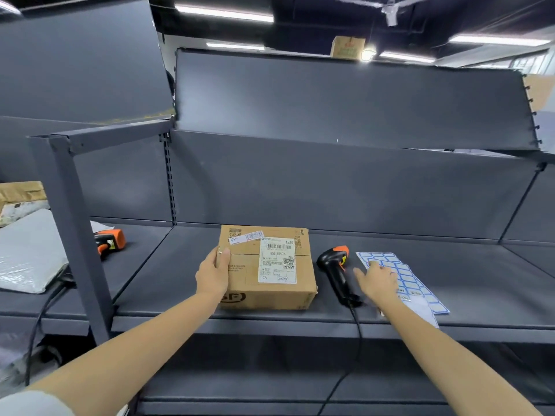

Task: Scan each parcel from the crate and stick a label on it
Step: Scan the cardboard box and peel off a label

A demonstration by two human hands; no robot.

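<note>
1. My left hand (213, 273) grips the box (265, 265) on the shelf (450, 265); right hand (379, 282), fingers spread, rests on the label sheet (405, 277).
2. Labels might peel crooked or double up.
3. My wrist's right beside the scanner (336, 270), so I could knock it or snag its cable.

One head cam only, wide-angle, looking fwd and down from above both forearms. Faces the dark grey metal shelf (270, 295) straight on, close range; its back panel (330, 187) fills mid-frame, ceiling strip lights (223, 13) curve along top edge.
</note>
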